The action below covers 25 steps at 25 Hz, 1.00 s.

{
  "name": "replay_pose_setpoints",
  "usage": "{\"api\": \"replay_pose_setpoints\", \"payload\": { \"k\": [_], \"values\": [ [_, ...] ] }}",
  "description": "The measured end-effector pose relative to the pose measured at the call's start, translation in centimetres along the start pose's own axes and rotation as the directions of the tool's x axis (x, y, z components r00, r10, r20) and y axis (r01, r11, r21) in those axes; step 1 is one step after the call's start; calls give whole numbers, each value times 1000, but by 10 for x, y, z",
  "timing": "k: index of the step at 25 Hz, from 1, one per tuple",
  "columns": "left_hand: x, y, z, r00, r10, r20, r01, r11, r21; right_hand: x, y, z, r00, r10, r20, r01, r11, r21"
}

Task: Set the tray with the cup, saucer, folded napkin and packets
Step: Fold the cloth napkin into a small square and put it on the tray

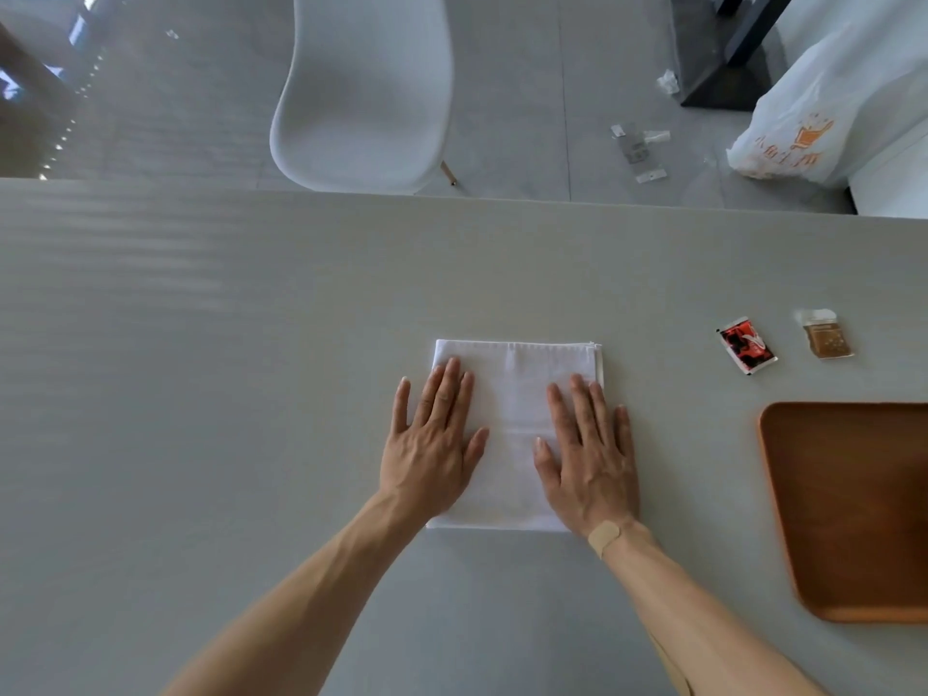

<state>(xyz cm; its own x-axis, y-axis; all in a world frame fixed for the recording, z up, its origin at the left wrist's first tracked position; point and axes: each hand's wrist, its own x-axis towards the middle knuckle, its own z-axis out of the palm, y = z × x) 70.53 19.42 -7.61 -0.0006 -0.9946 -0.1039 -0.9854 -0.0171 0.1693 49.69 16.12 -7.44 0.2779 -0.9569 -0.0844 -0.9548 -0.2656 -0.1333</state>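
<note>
Pressing flat on a folded white napkin [514, 419], both hands lie palm-down with fingers stretched out and slightly spread, gripping nothing. The left hand [434, 444] covers the napkin's left side, its little finger and outer edge hanging over onto the bare table [201, 369]. The right hand [590, 459] covers the right side, with its little finger just past the cloth's right edge. A tan adhesive bandage [605, 536] sits on the right wrist, near the napkin's lower right corner.

The napkin lies in the middle of the grey table as a neat rectangle, layered edges showing along its top and upper right side. A strip of cloth stays visible between the two hands.

Well to the right of the napkin, two packets rest on the table, apart from each other. The nearer one is a red and black packet [747, 345], tilted; beside it, further right, is a brown packet [823, 335] with a clear top. Just below them, near the right edge of the view, lies a brown wooden tray [803, 519] with a raised rim and rounded corners, partly cut off by the frame. Nothing rests on the part of it that shows.

Beyond the far edge of the table stands a white moulded chair [366, 87] on a grey tiled floor [527, 92]. A white plastic bag [823, 118] with orange print sits at the upper right, and a few small scraps of litter [638, 150] lie on the floor near it.
</note>
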Motion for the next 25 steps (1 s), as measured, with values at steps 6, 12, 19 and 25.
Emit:
{"api": "replay_pose_setpoints", "payload": {
  "k": [6, 12, 19, 25],
  "values": [
    [49, 11, -10, 976, 204, -77, -209, 975, -77, 71, -38, -19, 990, -112, -82, 114, 993, 21],
    [62, -6, 2, 990, 137, -23, -137, 991, -7, 79, -21, 3, 997, -83, 8, 83, 996, -29],
    [63, -33, -12, 997, 16, 75, -20, 999, 48, 78, 11, 1, 985, 145, 94, -146, 989, 5],
    [5, 10, -8, 987, 124, -103, -137, 982, -129, 11, -24, -6, 994, -68, -84, 72, 996, 46]
  ]
}}
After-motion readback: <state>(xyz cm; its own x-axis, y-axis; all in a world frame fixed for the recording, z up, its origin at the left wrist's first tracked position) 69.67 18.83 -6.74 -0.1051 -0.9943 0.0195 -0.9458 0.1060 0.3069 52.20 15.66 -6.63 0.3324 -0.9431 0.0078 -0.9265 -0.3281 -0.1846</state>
